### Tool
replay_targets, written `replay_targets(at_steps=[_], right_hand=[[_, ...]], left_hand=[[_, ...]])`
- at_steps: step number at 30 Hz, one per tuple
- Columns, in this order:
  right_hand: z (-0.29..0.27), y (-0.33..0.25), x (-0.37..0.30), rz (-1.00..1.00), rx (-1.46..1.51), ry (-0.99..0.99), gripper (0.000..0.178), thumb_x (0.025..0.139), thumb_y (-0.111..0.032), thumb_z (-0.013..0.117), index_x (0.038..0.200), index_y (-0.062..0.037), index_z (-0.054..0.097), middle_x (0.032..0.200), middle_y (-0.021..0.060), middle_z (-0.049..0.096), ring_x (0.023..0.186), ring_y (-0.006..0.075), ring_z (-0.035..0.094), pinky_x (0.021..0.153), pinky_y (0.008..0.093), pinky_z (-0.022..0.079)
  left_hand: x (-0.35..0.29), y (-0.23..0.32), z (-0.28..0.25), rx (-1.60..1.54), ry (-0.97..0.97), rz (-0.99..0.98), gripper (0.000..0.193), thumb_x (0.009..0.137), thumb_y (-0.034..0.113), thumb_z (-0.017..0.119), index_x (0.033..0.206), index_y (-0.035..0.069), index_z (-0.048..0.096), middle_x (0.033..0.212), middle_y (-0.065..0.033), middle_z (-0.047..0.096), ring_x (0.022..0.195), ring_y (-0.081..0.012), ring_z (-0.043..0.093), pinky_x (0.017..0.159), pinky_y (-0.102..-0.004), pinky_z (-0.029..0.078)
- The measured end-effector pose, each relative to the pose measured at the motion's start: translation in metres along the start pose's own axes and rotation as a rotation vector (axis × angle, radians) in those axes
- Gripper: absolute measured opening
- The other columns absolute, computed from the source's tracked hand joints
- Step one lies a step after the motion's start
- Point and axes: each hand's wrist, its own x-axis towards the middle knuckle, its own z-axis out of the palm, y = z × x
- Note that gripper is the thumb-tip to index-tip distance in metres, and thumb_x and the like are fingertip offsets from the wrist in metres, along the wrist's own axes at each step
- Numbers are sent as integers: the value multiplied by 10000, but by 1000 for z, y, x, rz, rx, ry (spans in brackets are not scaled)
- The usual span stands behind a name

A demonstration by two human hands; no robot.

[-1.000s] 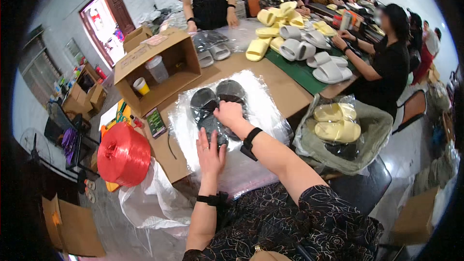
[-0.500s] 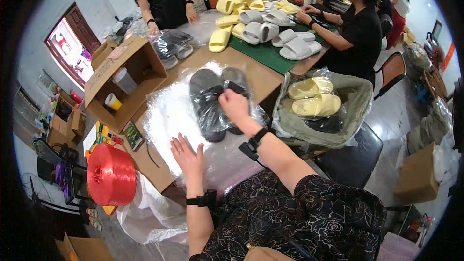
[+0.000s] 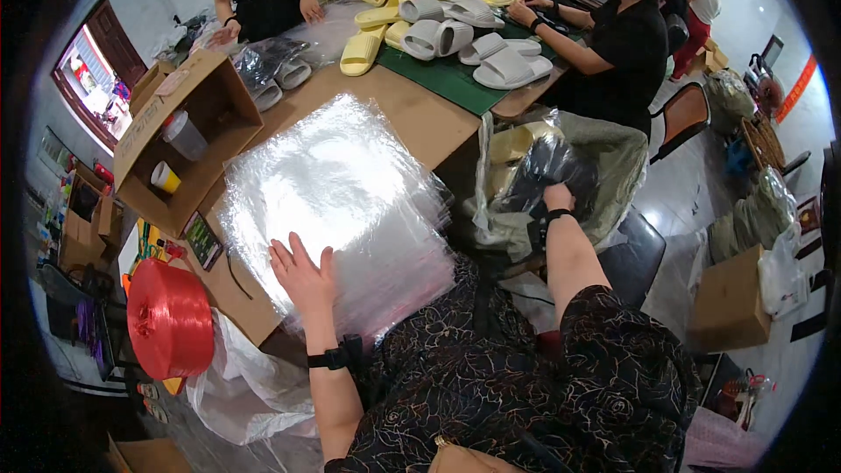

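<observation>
A stack of clear plastic bags (image 3: 350, 197) covers the near part of the table, and bright light glares off it. My left hand (image 3: 303, 278) lies flat on its near left area, fingers apart and holding nothing. Off to the right, my right hand (image 3: 559, 199) is closed on a pair of black slippers (image 3: 550, 168) in a clear bag, down inside the mouth of a greenish woven sack (image 3: 615, 201). Bagged yellow slippers (image 3: 517, 142) show beside and partly under the black pair. My right fingertips are partly hidden.
A red twine roll (image 3: 171, 320), a phone (image 3: 201, 241) and an open cardboard box (image 3: 180, 144) holding cups stand at left. Loose yellow and grey slippers (image 3: 512, 68) lie on a green mat (image 3: 429, 79). A co-worker (image 3: 613, 31) sits beyond the sack; another stands far left.
My right hand has carried the bagged black slippers from the plastic stack rightward into the sack, uncovering the stack. My left hand stays flat on the bags. The view has shifted somewhat.
</observation>
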Motion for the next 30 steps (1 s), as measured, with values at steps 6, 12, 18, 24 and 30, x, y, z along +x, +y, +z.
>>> replay_targets(at_steps=[6,12,18,24,30], right_hand=[[-4,-52,-41,-149,-568,-634,408,966,-331,576,1243,-52,689,1321,198,627,1188,404,614,972,546,484],[-91,-85,-86,-336,-220,-237,813,734,-589,794,1335,-73,610,1334,184,613,1225,377,588,939,528,520],[-27,-91,-38,-411,-264,-386,1358,588,-581,895,1606,-179,91,1528,369,277,1364,479,409,960,552,513],[13,-115,-39,-756,-232,-653,947,661,-426,844,1476,-145,450,1430,199,517,1320,365,504,978,433,513],[-56,-129,21,-400,375,432,196,858,-246,660,940,-82,731,939,183,706,893,380,672,809,452,540]], left_hand=[[-10,-7,-2,23,-1,-24,757,937,531,598,1450,-3,440,1495,-390,328,1433,-497,266,1173,-549,226],[-8,-2,-3,-3,-21,-18,761,939,530,598,1456,-4,432,1506,-380,318,1432,-504,262,1165,-562,232],[-5,-2,-4,25,-21,0,754,932,509,613,1458,0,431,1513,-373,314,1432,-501,263,1164,-559,236],[-7,0,-2,12,-36,-37,758,911,484,639,1464,10,430,1519,-364,315,1437,-490,265,1165,-556,235],[-3,3,-4,2,-23,-22,764,909,482,646,1468,10,424,1517,-357,325,1440,-495,255,1163,-560,233]])
